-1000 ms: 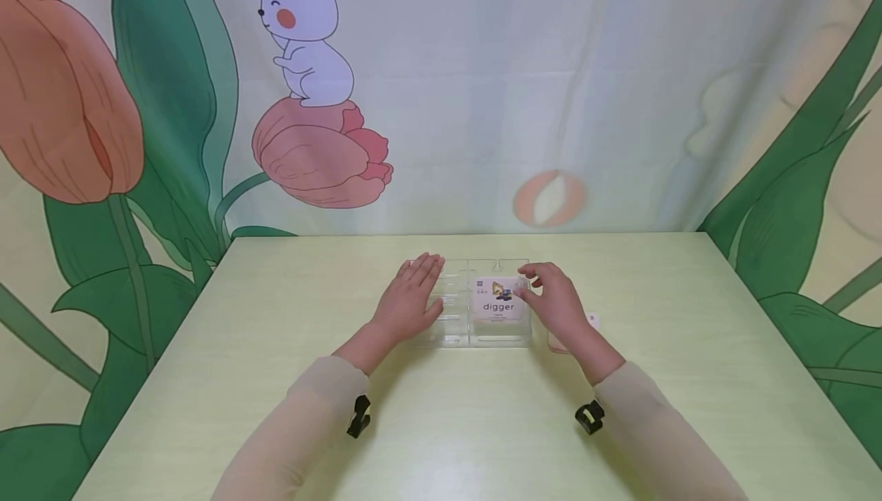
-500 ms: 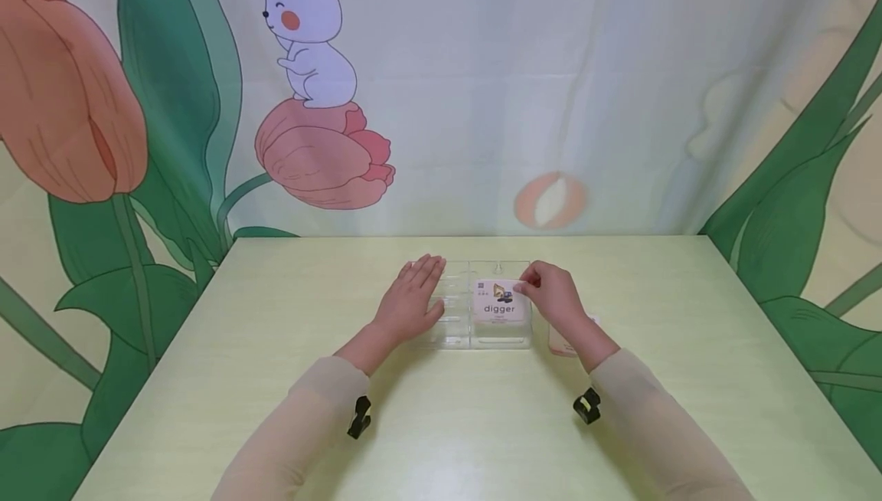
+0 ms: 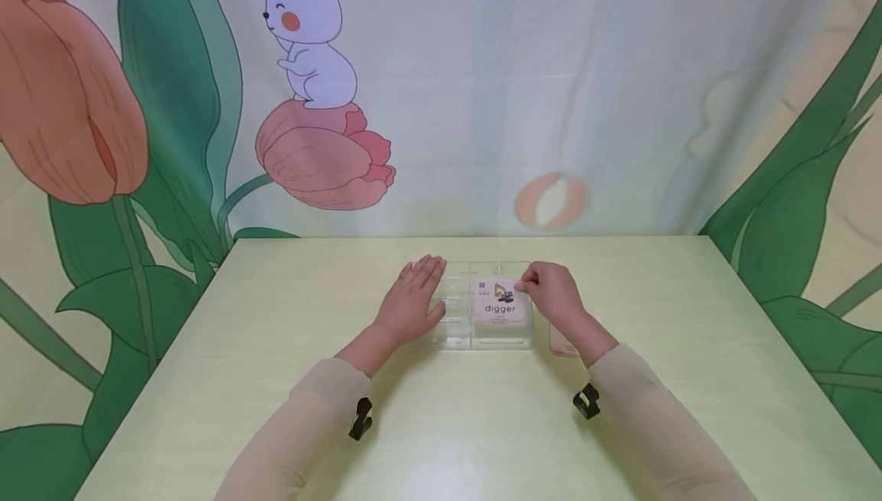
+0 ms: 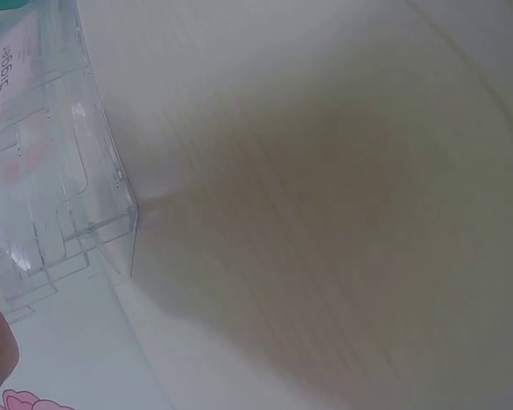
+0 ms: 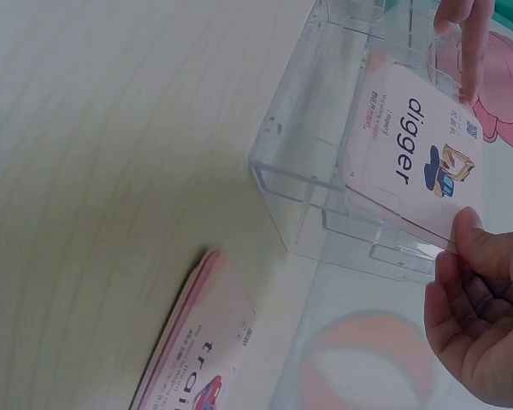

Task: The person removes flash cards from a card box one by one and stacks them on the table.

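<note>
1. Right grip (image 3: 554, 294): we see thumb and fingers pinching the digger card (image 5: 419, 154) at its far right corner. Rest of the card lies left of this grip and toward the person, picture up, over the right half of the clear tray (image 5: 278, 201).
2. Left grip (image 3: 411, 302): fingers straight, thumb apart, lying over the tray's left half. How hard it bears down, we cannot tell.
3. Main worry: a one-corner hold. We judge the card could pivot or slip out if pulled sideways, or crease if the pinch tightens while the far side snags on the tray wall.
4. What looks like a second edge shows beneath the card; we may be dealing with a stack, and a loose pinch could shift its layers.
5. Should the left grip be light, a tug might slide the tray over the desk (image 3: 468, 424).
6. Train card (image 5: 214, 333) lies on the desk, nearer the person than the right grip's fingertips, partly under that wrist. A dropped forearm could nudge it.
</note>
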Motion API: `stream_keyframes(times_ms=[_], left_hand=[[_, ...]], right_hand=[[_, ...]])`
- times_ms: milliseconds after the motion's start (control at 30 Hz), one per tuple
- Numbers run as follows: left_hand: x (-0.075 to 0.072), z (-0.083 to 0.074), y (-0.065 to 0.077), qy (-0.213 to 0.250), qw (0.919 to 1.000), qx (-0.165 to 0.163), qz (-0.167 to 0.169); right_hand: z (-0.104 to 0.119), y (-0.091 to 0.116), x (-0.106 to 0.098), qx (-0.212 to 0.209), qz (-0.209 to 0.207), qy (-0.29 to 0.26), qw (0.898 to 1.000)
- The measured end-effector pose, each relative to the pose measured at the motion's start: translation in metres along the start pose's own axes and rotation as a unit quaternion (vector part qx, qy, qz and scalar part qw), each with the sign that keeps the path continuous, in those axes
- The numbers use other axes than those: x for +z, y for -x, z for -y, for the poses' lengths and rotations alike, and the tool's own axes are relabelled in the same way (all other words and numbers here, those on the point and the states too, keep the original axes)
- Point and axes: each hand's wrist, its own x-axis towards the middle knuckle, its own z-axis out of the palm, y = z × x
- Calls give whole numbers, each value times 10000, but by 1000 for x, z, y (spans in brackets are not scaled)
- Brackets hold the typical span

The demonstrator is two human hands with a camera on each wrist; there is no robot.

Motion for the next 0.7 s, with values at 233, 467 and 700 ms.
stream_keyframes(times_ms=[233, 467, 700], left_hand=[[1, -1, 1, 20, 10000, -33, -23], [1, -1, 2, 24, 10000, -24, -12], [0, -1, 2, 27, 10000, -54, 26]], right_hand=[[1, -1, -4, -234, 44, 408, 9989], [4, -2, -7, -154, 249, 606, 9977], [7, -4, -13, -151, 444, 756, 9960]])
